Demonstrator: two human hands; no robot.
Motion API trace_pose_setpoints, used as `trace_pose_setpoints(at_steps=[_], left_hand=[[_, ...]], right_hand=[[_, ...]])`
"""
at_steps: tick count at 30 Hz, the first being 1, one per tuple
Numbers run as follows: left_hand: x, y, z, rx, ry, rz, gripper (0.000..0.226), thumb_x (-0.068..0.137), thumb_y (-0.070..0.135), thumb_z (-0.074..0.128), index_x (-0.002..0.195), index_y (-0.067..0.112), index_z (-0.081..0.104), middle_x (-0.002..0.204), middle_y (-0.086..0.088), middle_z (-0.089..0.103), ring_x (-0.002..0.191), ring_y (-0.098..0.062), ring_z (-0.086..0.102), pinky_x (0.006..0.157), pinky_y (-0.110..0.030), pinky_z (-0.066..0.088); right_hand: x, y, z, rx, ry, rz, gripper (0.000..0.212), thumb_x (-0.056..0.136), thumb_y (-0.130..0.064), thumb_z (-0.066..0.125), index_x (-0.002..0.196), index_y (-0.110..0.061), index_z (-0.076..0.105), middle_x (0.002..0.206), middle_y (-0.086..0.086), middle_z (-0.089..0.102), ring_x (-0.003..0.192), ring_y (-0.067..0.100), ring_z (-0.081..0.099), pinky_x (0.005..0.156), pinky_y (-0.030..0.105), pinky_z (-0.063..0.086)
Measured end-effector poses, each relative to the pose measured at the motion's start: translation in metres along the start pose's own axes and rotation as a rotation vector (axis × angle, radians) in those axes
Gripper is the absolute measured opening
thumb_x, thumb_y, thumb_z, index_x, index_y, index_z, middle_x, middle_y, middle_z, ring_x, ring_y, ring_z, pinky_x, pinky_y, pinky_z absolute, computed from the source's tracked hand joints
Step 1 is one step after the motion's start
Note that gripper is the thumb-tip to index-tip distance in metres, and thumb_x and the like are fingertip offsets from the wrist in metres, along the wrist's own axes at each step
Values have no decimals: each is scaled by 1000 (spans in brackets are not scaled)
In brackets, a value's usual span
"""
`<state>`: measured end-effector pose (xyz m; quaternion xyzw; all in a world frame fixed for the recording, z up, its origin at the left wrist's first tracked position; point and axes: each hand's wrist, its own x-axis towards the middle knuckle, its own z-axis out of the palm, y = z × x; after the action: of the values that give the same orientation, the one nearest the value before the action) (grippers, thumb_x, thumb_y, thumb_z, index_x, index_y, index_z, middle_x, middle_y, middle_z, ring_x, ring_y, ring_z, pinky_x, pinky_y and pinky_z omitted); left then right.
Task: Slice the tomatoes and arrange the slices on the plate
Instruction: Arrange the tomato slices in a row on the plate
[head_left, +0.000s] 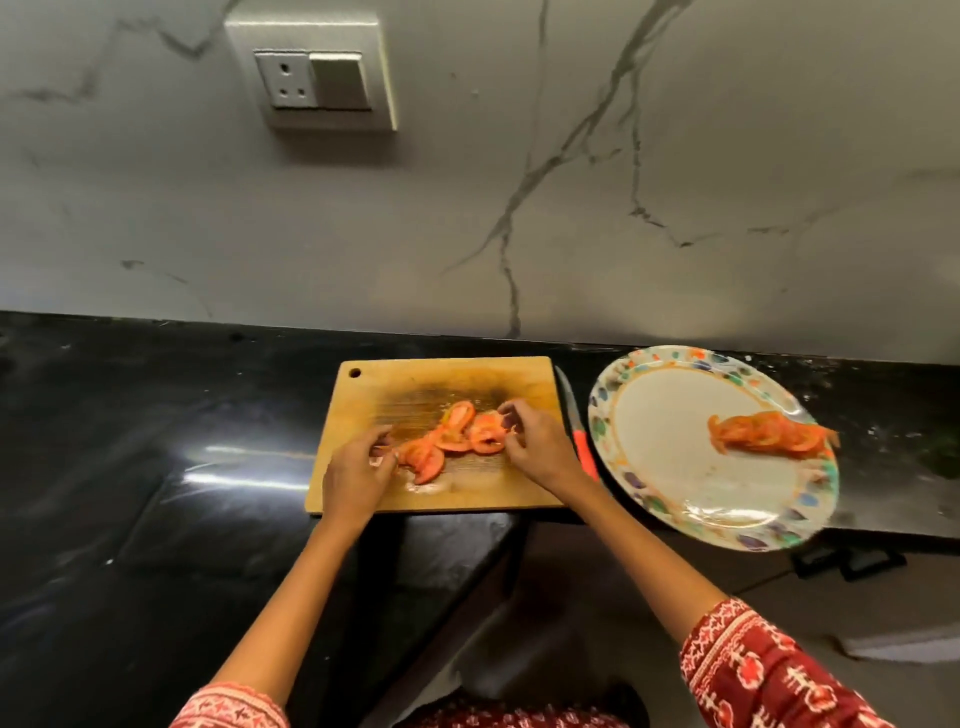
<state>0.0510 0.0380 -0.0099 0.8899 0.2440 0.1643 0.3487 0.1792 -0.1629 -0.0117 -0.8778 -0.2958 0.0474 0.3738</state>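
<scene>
A loose row of red tomato slices runs near-left to far-right across the rectangular wooden cutting board. The left hand and right hand pinch slices at opposite ends of the row. Right of the board lies a red-handled knife, then the round floral-rimmed plate overhanging the black counter edge, carrying a slice row at its right.

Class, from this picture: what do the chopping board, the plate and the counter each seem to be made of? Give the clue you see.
Chopping board: likely wood, matte tan with dark worn scoring and a hanging hole.
Plate: glossy, perhaps glazed ceramic or melamine; it shows glare and a printed multicoloured rim.
Counter: looks like polished black stone, mirroring light streaks.
</scene>
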Motion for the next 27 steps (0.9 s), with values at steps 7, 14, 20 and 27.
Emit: trace_pose_setpoints(at_steps=[7,14,20,27], left_hand=[[23,-36,-33,28,-125,-22,35,78,12,70,113,11,65,100,-6,70,92,-21,65,84,-35,51],[45,-34,-38,-50,-160,26,32,80,10,69,111,10,65,96,-4,69,81,-12,62,80,-28,50],[52,-22,-35,-127,-190,61,29,81,9,67,111,9,65,94,-2,69,80,-7,61,77,-15,46],[53,21,-40,-344,-203,190,36,75,15,73,110,9,65,93,4,65,84,-2,61,75,-5,48]], right_hand=[[40,-32,22,-205,-32,144,26,91,-23,55,113,-9,56,104,8,62,99,22,55,78,31,44],[73,-43,33,-100,-220,432,19,83,-10,67,101,-11,61,91,2,60,85,14,60,69,26,52],[74,-60,2,43,-263,302,17,85,-4,65,102,-5,64,83,-1,60,78,11,57,62,18,46],[79,-101,-24,18,-409,50,24,77,-8,74,99,-6,65,93,8,65,83,11,60,72,18,49]])
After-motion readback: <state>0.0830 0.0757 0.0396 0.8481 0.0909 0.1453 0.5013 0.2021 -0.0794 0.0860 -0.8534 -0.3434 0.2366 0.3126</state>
